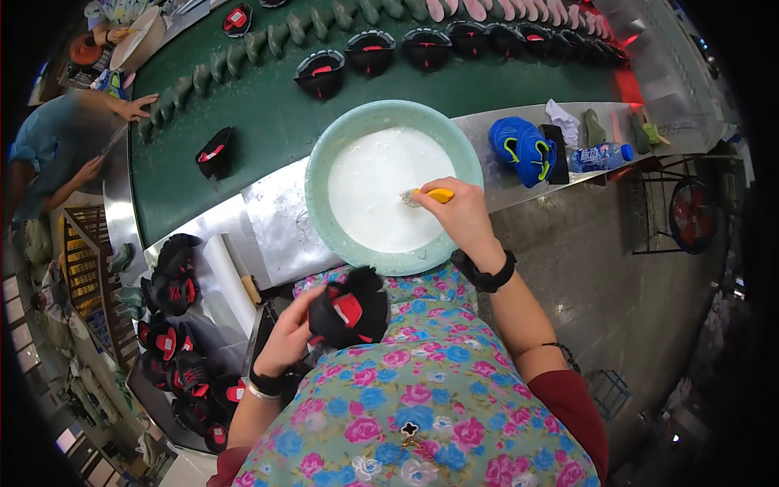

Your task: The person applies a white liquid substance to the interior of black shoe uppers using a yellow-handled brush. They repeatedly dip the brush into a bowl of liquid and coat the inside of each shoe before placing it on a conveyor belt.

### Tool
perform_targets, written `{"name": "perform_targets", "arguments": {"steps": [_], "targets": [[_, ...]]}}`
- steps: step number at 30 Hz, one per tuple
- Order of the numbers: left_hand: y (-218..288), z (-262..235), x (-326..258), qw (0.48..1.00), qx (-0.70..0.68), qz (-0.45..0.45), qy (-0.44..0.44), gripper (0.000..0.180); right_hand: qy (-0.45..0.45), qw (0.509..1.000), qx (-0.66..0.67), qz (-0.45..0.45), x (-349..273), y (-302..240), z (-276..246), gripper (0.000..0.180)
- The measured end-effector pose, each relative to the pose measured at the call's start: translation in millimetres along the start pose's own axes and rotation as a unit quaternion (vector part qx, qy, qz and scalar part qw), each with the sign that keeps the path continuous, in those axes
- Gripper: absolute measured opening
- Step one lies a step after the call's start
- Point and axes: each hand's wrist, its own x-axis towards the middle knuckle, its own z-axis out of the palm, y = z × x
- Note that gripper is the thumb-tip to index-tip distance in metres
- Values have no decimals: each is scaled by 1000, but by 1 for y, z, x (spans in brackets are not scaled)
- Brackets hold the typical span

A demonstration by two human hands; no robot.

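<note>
1. Your right hand (462, 213) pinched a yellow-handled brush (428, 196), its bristles in the white liquid of the round pale-green plastic basin (324, 162).
2. Your left hand (290, 331), grip pressed together, held a black-and-red shoe upper (350, 309) just below the basin, over your lap.

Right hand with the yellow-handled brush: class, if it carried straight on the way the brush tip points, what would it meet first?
Probably the white liquid in the green basin. The right hand aims the brush leftward there; depth is unclear.
</note>
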Motion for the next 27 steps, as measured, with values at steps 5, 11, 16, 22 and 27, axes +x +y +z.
{"name": "perform_targets", "arguments": {"steps": [5, 11, 16, 22, 27], "targets": [[-8, 6, 57, 976, -184, 108, 41, 45, -19, 998, -62, 4, 5, 6, 18, 17], [0, 2, 92, 970, -234, 56, -33, 45, -38, 988, 140, -56, 4, -46, -19, 19], [11, 5, 104, 967, -238, 54, -67, 45, -56, 980, 171, -86, 12, -65, -13, 16], [13, 11, 114, 960, -200, 189, 53, 46, -38, 998, 30, 48, 6, -49, -12, 22], [21, 15, 117, 956, -112, 259, 84, 44, -43, 986, 134, 90, -15, -73, -23, 23]]}}
